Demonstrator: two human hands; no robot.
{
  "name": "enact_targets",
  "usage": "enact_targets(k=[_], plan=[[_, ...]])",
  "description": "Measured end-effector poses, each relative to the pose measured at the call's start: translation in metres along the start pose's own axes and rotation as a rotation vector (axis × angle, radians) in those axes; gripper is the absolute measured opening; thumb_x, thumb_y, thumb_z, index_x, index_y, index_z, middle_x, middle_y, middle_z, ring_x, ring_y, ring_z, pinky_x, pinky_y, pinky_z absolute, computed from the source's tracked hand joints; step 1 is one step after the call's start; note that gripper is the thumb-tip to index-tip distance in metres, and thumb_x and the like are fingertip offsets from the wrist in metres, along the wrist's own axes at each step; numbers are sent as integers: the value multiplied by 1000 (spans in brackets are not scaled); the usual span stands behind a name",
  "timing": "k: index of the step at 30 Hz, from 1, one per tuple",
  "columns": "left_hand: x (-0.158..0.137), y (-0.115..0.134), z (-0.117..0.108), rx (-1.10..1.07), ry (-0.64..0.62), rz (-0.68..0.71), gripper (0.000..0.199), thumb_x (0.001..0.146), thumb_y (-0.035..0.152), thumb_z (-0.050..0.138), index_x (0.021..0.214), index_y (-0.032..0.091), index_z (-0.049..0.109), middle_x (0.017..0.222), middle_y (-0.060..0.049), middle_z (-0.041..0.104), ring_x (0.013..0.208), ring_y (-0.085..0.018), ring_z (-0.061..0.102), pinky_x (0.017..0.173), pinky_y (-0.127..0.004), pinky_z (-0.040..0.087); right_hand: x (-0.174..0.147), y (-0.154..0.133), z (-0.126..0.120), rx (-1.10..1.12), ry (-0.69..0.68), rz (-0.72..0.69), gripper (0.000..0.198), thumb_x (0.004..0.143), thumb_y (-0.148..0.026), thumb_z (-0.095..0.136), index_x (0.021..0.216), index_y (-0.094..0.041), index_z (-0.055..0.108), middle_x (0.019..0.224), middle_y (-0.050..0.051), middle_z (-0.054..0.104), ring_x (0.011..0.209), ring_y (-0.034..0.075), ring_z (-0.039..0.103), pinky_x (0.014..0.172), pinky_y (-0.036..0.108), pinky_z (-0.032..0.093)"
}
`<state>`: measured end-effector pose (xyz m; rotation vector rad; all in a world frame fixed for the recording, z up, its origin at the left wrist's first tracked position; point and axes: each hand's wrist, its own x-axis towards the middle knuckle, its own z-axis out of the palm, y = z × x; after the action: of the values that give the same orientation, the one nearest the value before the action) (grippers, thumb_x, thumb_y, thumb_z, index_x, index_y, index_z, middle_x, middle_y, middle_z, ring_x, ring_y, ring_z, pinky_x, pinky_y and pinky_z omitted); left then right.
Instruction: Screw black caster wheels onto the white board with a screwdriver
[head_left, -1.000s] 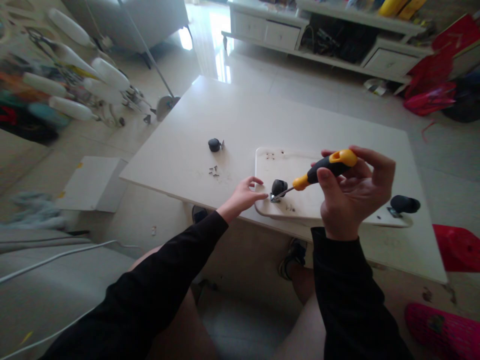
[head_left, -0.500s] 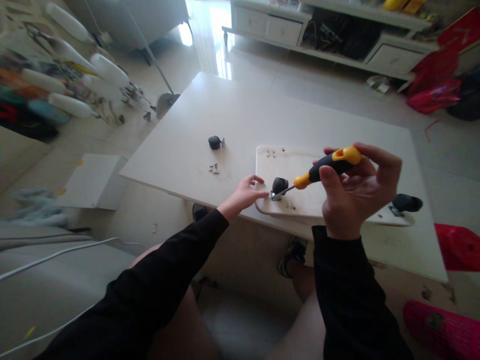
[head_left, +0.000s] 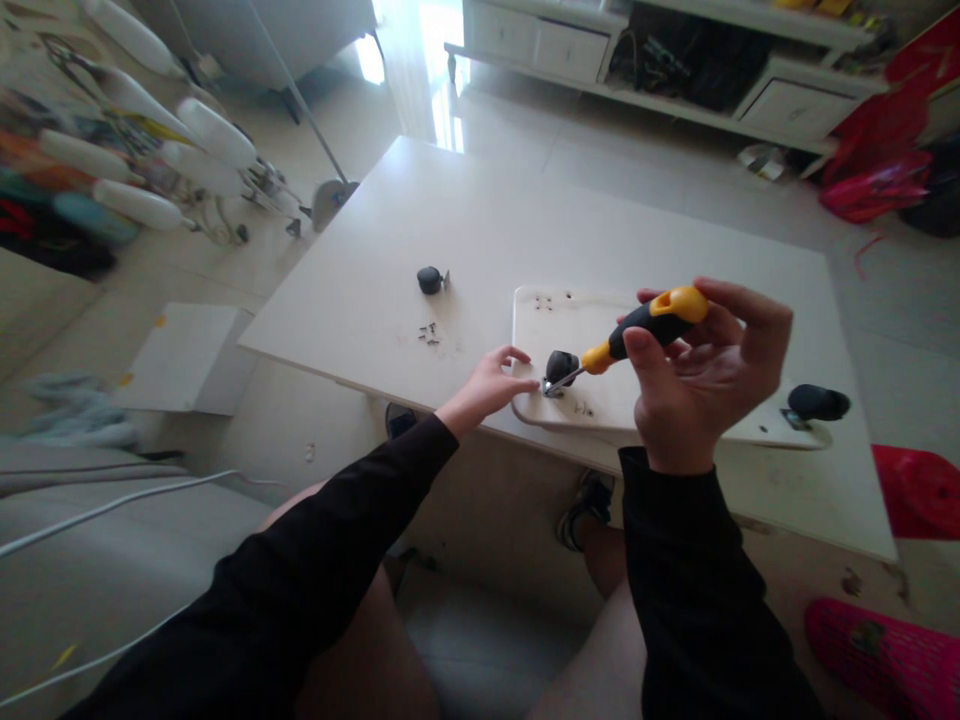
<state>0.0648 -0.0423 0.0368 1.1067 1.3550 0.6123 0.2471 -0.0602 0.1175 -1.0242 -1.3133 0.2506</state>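
Note:
My right hand (head_left: 712, 370) is wrapped round a yellow and black screwdriver (head_left: 652, 322). The screwdriver slants down to the left, its tip at the metal plate of a black caster (head_left: 561, 367). This caster sits near the left end of a white rounded board (head_left: 630, 400). Beside the plate is my left hand (head_left: 491, 385), thumb and forefinger apart, its fingertips at the board's left edge. Whether the thumb presses on the plate, I cannot tell. A second caster (head_left: 817, 403) stands at the board's right end. Small dark marks or screws lie near the middle of the left end.
On the white table (head_left: 360, 270), left of the board, are a loose caster (head_left: 430, 281) and several small screws (head_left: 429, 334). A white box (head_left: 187, 355) stands on the floor at left. A red stool (head_left: 919, 490) and a pink slipper (head_left: 885, 645) are at right.
My right hand and the screwdriver handle have shifted slightly left and up, while the tip stays at the caster plate. My left hand keeps its place.

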Motion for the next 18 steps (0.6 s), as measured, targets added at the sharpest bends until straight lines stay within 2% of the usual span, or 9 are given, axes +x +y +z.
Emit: enact_targets(k=[6,10,14,18], plan=[[-2,2,0,9,-4,-4,43,77,18,86,118,15,72,135,-16,60,98,-19,63,99,-39,52,1,-2,1,-34,-22,-67,55,76,-49,92,121,-34,64,119,1,69,104,26,80,69,36,67],[-1,1,1,10,-7,0,45,76,17,86,119,16,72,133,-16,60,99,-20,63,98,-38,52,1,-5,2,-80,-12,-55,55,74,-47,94,121,-36,66,119,0,70,98,23,78,66,35,67],[0,0,2,8,2,24,44,75,16,85,117,15,72,128,-15,62,99,-21,62,97,-38,53,-2,-5,1,-147,-13,-82,62,64,-49,99,116,-34,69,115,1,71,96,23,74,63,35,66],[-2,0,2,-2,6,53,41,73,16,85,113,16,72,118,-11,65,99,-21,62,96,-39,53,-5,1,-1,-189,-13,-129,71,53,-54,104,110,-31,69,112,3,70,103,28,72,73,42,69]])
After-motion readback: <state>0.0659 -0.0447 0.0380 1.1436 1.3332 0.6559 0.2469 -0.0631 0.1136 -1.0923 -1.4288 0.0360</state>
